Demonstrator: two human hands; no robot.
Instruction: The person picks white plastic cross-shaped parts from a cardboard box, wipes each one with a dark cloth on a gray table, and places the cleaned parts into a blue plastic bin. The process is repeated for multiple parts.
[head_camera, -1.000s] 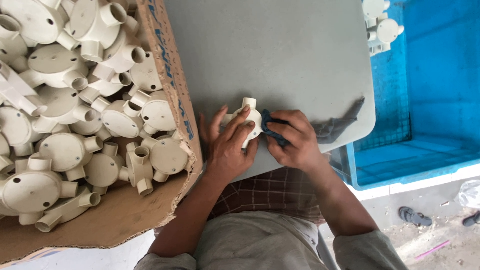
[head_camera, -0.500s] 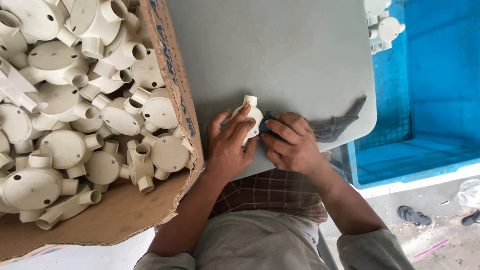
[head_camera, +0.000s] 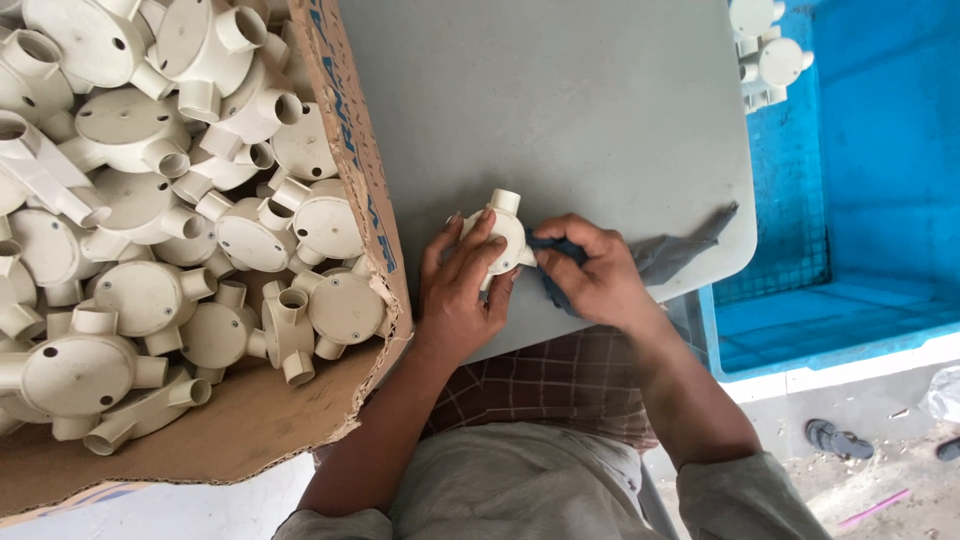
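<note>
My left hand (head_camera: 462, 290) grips a cream plastic conduit junction box (head_camera: 503, 228), round with short pipe outlets, at the near edge of the grey table (head_camera: 580, 110). My right hand (head_camera: 598, 276) holds a dark grey-blue cloth (head_camera: 662, 254) bunched against the box's right side. The cloth's loose end trails to the right along the table edge.
A torn cardboard box (head_camera: 350, 170) on the left is heaped with several more cream junction boxes (head_camera: 150, 200). A blue plastic crate (head_camera: 870, 180) on the right holds a few of the same boxes (head_camera: 765, 55) at its far end. Sandals (head_camera: 840, 437) lie on the floor.
Both hands have stayed at the table's near edge. The right hand with the cloth has shifted slightly against the box, and the left hand's fingers have moved further over it.
</note>
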